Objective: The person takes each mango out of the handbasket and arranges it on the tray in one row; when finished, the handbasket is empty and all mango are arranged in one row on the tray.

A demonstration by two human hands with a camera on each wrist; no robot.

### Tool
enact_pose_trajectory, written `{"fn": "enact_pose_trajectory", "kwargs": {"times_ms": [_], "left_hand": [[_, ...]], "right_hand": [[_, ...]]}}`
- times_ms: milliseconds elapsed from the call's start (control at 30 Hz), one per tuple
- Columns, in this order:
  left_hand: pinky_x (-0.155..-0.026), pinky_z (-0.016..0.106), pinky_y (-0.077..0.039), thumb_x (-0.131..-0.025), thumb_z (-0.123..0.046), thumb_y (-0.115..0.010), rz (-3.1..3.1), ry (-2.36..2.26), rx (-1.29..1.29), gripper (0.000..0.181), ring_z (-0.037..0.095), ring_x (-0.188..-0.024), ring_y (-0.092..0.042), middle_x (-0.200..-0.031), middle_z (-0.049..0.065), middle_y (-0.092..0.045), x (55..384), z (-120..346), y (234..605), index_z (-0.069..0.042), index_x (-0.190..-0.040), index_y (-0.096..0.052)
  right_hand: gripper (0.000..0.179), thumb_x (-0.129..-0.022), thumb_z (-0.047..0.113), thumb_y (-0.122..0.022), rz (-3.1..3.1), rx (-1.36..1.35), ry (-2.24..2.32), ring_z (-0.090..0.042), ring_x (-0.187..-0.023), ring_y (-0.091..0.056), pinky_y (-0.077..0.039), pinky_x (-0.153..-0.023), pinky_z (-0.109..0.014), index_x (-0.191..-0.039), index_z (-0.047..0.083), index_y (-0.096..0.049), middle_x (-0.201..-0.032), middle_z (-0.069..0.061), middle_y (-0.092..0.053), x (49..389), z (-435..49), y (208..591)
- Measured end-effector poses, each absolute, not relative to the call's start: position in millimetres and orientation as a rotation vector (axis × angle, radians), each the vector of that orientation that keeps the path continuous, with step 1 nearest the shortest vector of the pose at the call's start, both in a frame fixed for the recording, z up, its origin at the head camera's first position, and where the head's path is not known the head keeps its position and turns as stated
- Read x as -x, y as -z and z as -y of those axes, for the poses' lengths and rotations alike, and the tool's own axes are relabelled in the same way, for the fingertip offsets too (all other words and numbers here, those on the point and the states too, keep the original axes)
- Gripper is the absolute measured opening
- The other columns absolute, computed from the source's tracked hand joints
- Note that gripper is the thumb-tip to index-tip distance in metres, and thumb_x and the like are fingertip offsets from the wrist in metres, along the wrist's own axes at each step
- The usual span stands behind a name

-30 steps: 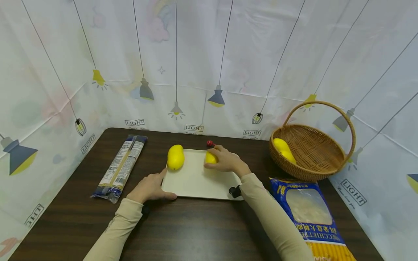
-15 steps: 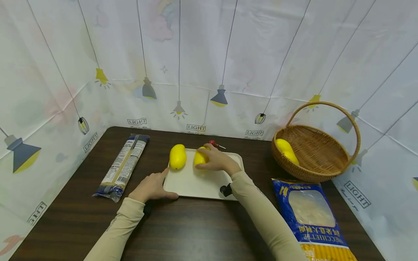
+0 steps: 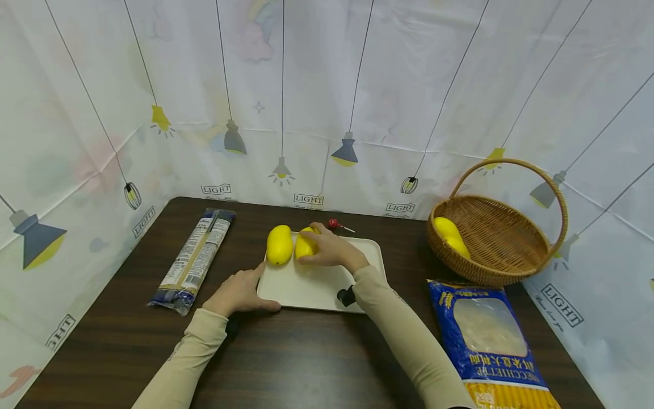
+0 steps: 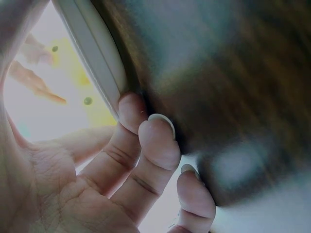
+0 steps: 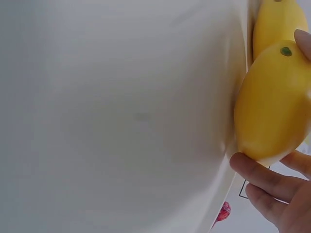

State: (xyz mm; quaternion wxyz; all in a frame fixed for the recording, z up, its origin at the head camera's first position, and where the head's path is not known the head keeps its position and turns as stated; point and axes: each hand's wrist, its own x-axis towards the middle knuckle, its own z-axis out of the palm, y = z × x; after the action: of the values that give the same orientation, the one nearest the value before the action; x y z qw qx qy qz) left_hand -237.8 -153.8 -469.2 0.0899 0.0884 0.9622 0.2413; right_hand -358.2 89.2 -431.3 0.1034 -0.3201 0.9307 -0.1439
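My right hand [image 3: 329, 250] holds a yellow mango [image 3: 304, 248] over the back left part of a cream tray [image 3: 301, 291], thumb and fingers around its sides. A second mango [image 3: 279, 245] lies close to its left, at the tray's back left corner. In the right wrist view the held mango [image 5: 274, 104] overlaps the other mango [image 5: 277, 24]. My left hand [image 3: 240, 292] grips the tray's front left corner, thumb along the front edge. The left wrist view has fingertips [image 4: 158, 141] curled at the tray rim [image 4: 97, 43].
A wicker basket [image 3: 511, 238] with yellow mangoes [image 3: 449, 236] stands at the back right. In front of it lies a blue and yellow pasta bag [image 3: 493, 329]. A long plastic package [image 3: 196, 255] is on the left. Behind the tray sits a red lollipop [image 3: 334, 224].
My right hand has moved left across the tray with its mango, bringing it close to the other mango. The lollipop now shows fully. My left hand stays at the tray corner.
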Motion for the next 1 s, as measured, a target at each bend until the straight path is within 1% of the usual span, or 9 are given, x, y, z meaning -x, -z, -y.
{"fn": "enact_pose_trajectory", "kwargs": {"times_ms": [300,433,533,667,767,867,1000], "left_hand": [[-0.095,0.053,-0.052,-0.068,-0.066,-0.082,-2.851,-0.732,-0.251,0.114,0.032,-0.11,-0.065,-0.134,0.019,-0.064,238,154,470,-0.016,-0.157,-0.033],[-0.096,0.053,-0.052,-0.068,-0.066,-0.082,-2.847,-0.733,-0.242,0.114,0.032,-0.111,-0.065,-0.134,0.018,-0.064,238,154,471,-0.017,-0.158,-0.032],[-0.096,0.054,-0.052,-0.068,-0.067,-0.082,-2.847,-0.729,-0.25,0.114,0.033,-0.111,-0.065,-0.134,0.019,-0.064,237,154,472,-0.015,-0.157,-0.032],[-0.095,0.053,-0.052,-0.068,-0.066,-0.082,-2.853,-0.731,-0.267,0.114,0.032,-0.111,-0.065,-0.134,0.019,-0.064,238,154,472,-0.015,-0.158,-0.032],[-0.094,0.052,-0.052,-0.068,-0.065,-0.082,-2.859,-0.741,-0.275,0.115,0.032,-0.11,-0.066,-0.132,0.018,-0.065,238,154,471,-0.018,-0.158,-0.031],[-0.095,0.053,-0.052,-0.068,-0.065,-0.082,-2.859,-0.749,-0.285,0.116,0.033,-0.111,-0.065,-0.133,0.019,-0.065,237,153,469,-0.017,-0.159,-0.029],[-0.098,0.054,-0.051,-0.069,-0.064,-0.082,-2.855,-0.742,-0.285,0.117,0.034,-0.114,-0.065,-0.135,0.021,-0.063,236,153,468,-0.015,-0.16,-0.027]], "right_hand": [[0.077,-0.088,0.055,-0.069,-2.763,0.959,0.43,-0.04,-0.143,-0.041,-0.04,-0.114,-0.055,-0.153,0.023,-0.043,-0.163,-0.017,-0.023,359,-87,435],[0.079,-0.088,0.058,-0.068,-2.769,0.947,0.417,-0.04,-0.144,-0.041,-0.041,-0.113,-0.056,-0.154,0.024,-0.041,-0.164,-0.016,-0.023,359,-87,436],[0.082,-0.087,0.059,-0.069,-2.779,0.95,0.41,-0.041,-0.143,-0.042,-0.041,-0.112,-0.056,-0.155,0.024,-0.038,-0.163,-0.017,-0.024,359,-87,436],[0.084,-0.085,0.063,-0.069,-2.796,0.919,0.395,-0.041,-0.141,-0.045,-0.043,-0.111,-0.057,-0.155,0.029,-0.037,-0.163,-0.015,-0.025,357,-92,433],[0.085,-0.083,0.066,-0.068,-2.805,0.87,0.39,-0.041,-0.142,-0.044,-0.041,-0.111,-0.059,-0.155,0.033,-0.036,-0.165,-0.013,-0.023,356,-98,428],[0.088,-0.083,0.068,-0.068,-2.81,0.834,0.396,-0.041,-0.146,-0.038,-0.037,-0.114,-0.062,-0.156,0.031,-0.035,-0.166,-0.012,-0.022,357,-107,420],[0.09,-0.083,0.07,-0.066,-2.821,0.788,0.401,-0.04,-0.148,-0.036,-0.035,-0.115,-0.062,-0.157,0.031,-0.034,-0.167,-0.01,-0.021,359,-122,411]]}}
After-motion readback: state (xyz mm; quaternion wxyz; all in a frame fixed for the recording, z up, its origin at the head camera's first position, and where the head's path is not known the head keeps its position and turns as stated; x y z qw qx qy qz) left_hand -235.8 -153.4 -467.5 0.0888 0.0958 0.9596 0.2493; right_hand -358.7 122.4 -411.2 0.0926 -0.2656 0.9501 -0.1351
